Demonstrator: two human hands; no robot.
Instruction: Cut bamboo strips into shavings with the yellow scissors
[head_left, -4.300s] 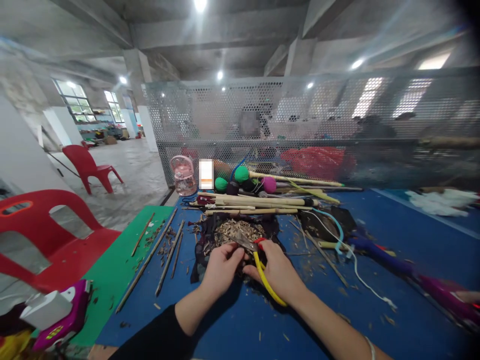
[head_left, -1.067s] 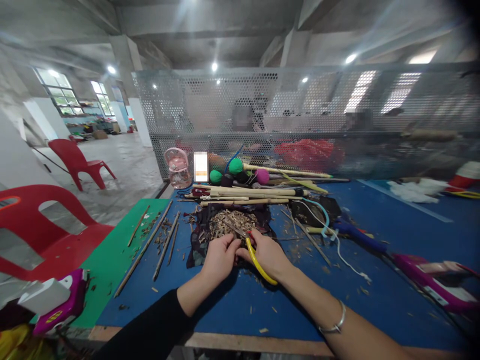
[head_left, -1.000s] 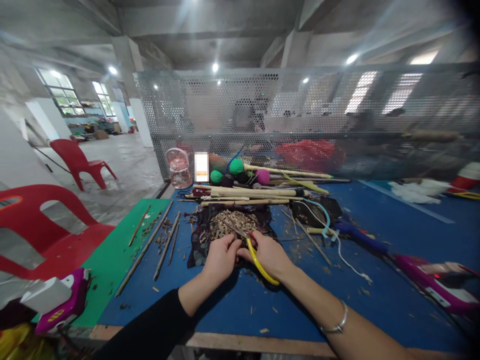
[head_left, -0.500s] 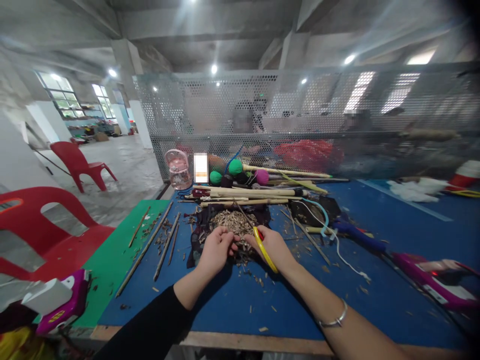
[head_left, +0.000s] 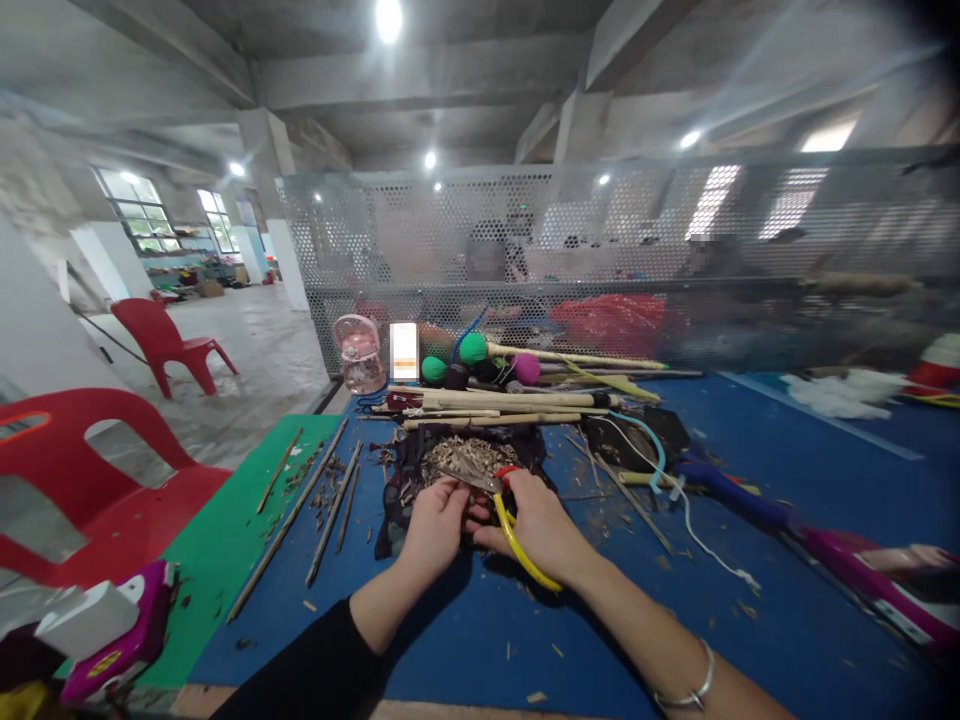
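Note:
Scissors (head_left: 517, 545) with yellow and red handle loops are in my right hand (head_left: 536, 525). Their blades point left, across the fingertips of my left hand (head_left: 435, 525). My left fingers are pinched together by the blades; what they hold is too small to make out. Both hands are over the near edge of a dark cloth (head_left: 401, 487) that bears a heap of small brown cut pieces (head_left: 469, 452).
Behind the cloth lie light-coloured sticks (head_left: 517, 400), green yarn balls (head_left: 472, 348) and a pink yarn ball (head_left: 526, 368). Thin twigs (head_left: 289, 520) lie at left on the blue tabletop (head_left: 465, 640). A white cord (head_left: 697, 530) is at right. A perforated metal screen (head_left: 435, 240) stands behind.
My right hand has turned the scissors, so the blades now point left by my left fingertips instead of up over the heap. The view has tilted slightly upward.

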